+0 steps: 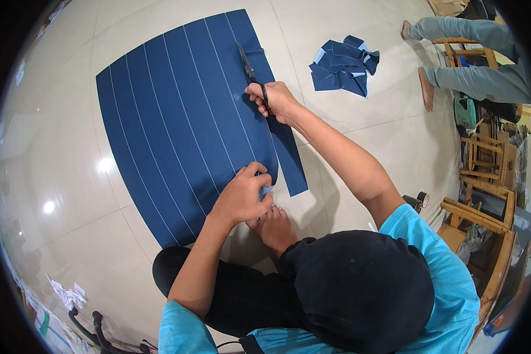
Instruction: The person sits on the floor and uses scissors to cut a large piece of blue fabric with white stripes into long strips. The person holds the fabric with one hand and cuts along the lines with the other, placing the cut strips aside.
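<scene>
The left hand (242,194) is partly closed at the near right corner of the sheet, fingers curled, with the cloth edge between thumb and fingers. The right hand (272,103) is closed around the handles of the scissors (246,62), at the right side of the same sheet, farther from the body than the left hand.

The pale tiled floor (53,165) supports all the cloth. The dark blue sheet (171,130) lies flat on it, marked lengthwise with thin white lines; it extends under the left hand and mainly to the left of the right hand. A loose pile of blue cloth pieces (343,66) lies to the right of the right hand, apart from it. A narrow blue strip (289,156) runs from the right hand toward the body, to the right of the left hand; a tapering gap separates it from the sheet. The scissors' blades point away from the body over the cloth. A small light blue fold (266,190) shows beside the left thumb.
</scene>
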Available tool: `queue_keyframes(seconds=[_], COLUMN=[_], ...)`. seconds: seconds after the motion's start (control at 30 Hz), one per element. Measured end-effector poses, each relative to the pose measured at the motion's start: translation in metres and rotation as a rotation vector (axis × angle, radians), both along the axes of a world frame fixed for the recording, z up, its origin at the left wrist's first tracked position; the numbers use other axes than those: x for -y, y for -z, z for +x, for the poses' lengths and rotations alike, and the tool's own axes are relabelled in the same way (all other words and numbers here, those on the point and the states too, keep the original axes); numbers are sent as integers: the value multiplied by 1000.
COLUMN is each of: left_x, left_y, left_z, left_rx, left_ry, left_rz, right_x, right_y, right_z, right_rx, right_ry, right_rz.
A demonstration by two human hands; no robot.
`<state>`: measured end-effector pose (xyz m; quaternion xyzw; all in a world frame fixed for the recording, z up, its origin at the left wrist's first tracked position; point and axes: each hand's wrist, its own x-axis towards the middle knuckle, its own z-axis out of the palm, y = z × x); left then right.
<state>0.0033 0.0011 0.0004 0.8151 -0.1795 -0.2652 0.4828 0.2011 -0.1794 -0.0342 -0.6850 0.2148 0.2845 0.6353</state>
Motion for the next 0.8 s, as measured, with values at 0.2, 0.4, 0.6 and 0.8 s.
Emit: queue_keyframes(seconds=[0.2,0.4,0.6,0.8], left_x=[0,-1,0,0], left_y=[1,-4,-5,-2], left_z=[-1,-1,0,0], left_rx=[40,45,36,36], left_ry=[-5,-4,-5,-2], left_rz=[-7,11,14,10], right_x=[0,-3,-3,-4], right_y=[3,5,4,3], right_z=[3,4,5,5], right_rx=[-3,-4,-5,4], right_ry=[-36,5,2,-9], right_rz=[-22,17,8,2])
